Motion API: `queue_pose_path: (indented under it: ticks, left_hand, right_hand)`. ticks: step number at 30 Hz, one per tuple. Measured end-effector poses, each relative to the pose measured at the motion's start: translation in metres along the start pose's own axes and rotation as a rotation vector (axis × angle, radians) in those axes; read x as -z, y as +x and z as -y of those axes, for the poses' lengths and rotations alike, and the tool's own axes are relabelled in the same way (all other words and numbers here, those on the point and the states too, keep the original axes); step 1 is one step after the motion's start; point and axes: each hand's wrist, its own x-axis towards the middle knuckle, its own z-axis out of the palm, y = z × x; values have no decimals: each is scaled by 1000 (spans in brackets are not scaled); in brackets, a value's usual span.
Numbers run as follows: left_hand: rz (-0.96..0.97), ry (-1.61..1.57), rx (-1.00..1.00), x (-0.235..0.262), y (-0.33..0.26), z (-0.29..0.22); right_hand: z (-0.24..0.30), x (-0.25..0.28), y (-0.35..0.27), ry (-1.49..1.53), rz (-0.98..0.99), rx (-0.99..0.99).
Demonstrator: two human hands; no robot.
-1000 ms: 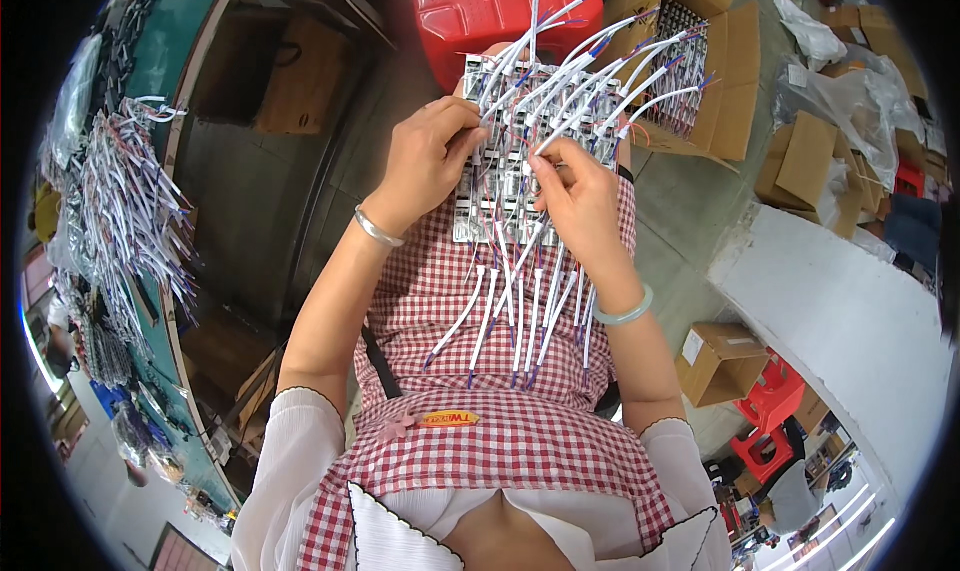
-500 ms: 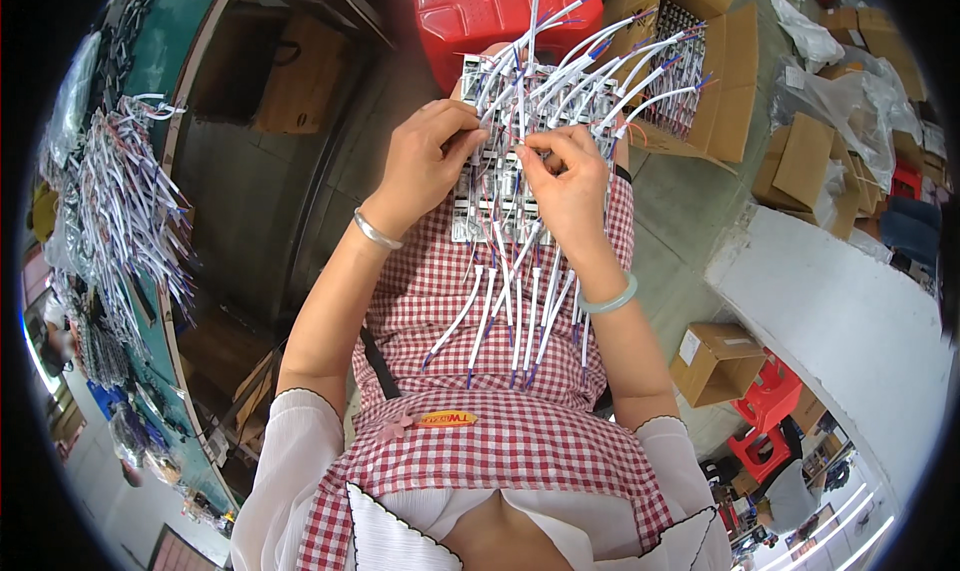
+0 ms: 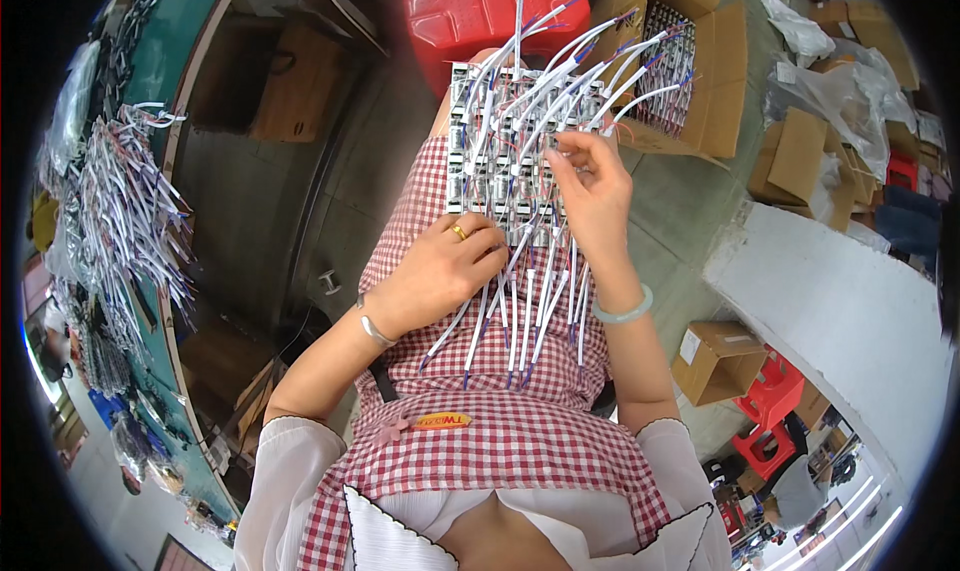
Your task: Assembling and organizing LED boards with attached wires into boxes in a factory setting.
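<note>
A panel of small silver-and-white electronic modules lies across my lap, on a red-and-white checked apron. White cables with blue and red wire ends hang from its near edge, and several more stick up at its far side. My left hand, a ring on one finger, is at the panel's near left corner. Its fingers are curled closed there, and what they grip is hidden. Over the right part of the panel, my right hand has thumb and forefinger brought together. Whatever is between those fingertips is too small to make out.
Beyond my knees stands a red plastic stool. An open cardboard box to its right holds similar modules. At left, a bundle of white cables lies on a green-topped bench. A white surface extends at right.
My left hand has moved from the panel's upper left toward me, to its near left corner. My right hand has shifted slightly right. The panel has slid slightly left.
</note>
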Motion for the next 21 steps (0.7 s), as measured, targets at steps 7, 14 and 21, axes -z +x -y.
queue_pose_path:
  ticks: [7, 14, 21]
  left_hand:
    - [-10, -45, 3, 9, 9, 11]
    - [-370, -218, 169, 9, 44, 48]
    - [-443, -189, 275, -8, 60, 67]
  right_hand:
    - [24, 32, -28, -418, 457, 450]
    - [16, 29, -31, -503, 479, 492]
    - [9, 29, -23, -405, 385, 376]
